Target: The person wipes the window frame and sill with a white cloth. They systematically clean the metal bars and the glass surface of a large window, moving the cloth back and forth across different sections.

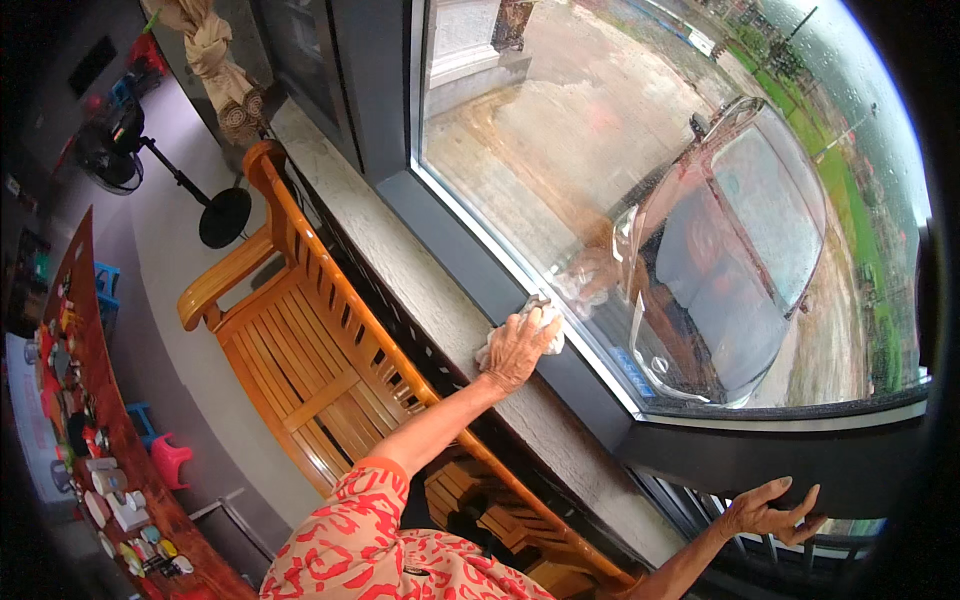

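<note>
My left hand (514, 352) is closed over a crumpled white cloth (544, 312), pressed against the lower edge of the dark window frame (455, 260). Cloth bunches out past the fingertips and beside the wrist. Right beside it rises the window pane (570, 170), which faintly mirrors the hand and cloth. Over at the lower right, my right hand (768, 512) is raised with fingers apart and slightly curled, nothing in it. It is in front of the dark frame's other side; whether it touches the frame I cannot tell.
Below the window runs a rough pale sill (400, 270), with a slatted wooden bench (300, 385) along it. A black standing fan (225, 215) is farther left. A reddish wooden table (190, 535) holds many small items, near a pink stool (170, 460). A car (720, 260) is outside.
</note>
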{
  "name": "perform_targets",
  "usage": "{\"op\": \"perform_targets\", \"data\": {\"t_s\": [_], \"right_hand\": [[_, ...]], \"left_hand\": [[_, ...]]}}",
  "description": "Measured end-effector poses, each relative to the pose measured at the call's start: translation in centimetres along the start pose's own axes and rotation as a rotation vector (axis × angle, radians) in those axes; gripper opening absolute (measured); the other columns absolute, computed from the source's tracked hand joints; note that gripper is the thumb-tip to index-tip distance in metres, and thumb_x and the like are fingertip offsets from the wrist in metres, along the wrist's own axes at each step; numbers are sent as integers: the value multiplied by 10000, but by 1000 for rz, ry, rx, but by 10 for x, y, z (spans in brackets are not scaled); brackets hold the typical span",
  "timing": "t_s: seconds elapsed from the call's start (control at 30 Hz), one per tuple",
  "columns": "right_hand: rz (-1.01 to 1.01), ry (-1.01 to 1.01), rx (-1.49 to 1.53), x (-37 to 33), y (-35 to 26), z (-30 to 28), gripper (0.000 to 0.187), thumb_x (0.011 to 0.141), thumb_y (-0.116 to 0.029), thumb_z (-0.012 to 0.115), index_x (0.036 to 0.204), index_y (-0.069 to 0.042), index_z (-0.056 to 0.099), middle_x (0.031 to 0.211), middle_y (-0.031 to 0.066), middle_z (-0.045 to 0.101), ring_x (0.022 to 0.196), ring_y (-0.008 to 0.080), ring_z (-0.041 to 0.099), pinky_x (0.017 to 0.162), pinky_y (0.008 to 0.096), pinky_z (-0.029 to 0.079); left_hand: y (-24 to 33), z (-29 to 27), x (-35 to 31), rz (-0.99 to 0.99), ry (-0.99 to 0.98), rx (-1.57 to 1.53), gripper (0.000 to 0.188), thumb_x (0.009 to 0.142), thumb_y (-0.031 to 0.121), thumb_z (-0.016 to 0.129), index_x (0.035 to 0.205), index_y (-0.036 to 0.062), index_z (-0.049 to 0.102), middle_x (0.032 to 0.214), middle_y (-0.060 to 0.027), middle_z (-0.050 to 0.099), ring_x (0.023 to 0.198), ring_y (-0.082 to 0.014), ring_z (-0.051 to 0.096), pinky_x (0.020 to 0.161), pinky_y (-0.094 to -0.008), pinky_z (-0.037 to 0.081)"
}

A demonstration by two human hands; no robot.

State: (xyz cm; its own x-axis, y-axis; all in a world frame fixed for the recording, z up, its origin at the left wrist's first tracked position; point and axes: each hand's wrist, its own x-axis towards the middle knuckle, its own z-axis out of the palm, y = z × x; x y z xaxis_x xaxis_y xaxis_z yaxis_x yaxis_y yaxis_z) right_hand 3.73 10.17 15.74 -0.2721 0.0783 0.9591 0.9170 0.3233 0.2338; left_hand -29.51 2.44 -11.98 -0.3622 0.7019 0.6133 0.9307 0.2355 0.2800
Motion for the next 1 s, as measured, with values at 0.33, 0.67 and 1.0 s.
{"op": "perform_targets", "data": {"t_s": [0.33, 0.67, 1.0], "right_hand": [[9, -6, -78, -1, 2, -4, 391, 935, -274, 593, 1279, -92, 550, 1353, 225, 261, 1253, 357, 224, 1034, 488, 319], [2, -37, -106, -3, 4, -4, 417, 933, -290, 582, 1303, -108, 516, 1434, 234, 203, 1304, 361, 175, 1034, 504, 317], [-33, -28, -44, 3, -5, -3, 332, 944, -237, 580, 1231, -71, 575, 1401, 212, 208, 1264, 329, 199, 1025, 429, 375]], "left_hand": [[-80, -10, 30, -215, -127, 77, 423, 868, 164, 568, 1272, 255, 482, 1254, -80, 456, 923, -277, 519, 593, -406, 508], [-154, -22, 73, -583, -141, 26, 711, 755, 105, 729, 1360, 238, 380, 1304, -115, 418, 1073, -369, 481, 752, -449, 556], [-76, -10, 47, -556, -116, 63, 642, 809, 153, 683, 1366, 212, 370, 1194, -114, 440, 976, -336, 483, 668, -438, 540]]}}
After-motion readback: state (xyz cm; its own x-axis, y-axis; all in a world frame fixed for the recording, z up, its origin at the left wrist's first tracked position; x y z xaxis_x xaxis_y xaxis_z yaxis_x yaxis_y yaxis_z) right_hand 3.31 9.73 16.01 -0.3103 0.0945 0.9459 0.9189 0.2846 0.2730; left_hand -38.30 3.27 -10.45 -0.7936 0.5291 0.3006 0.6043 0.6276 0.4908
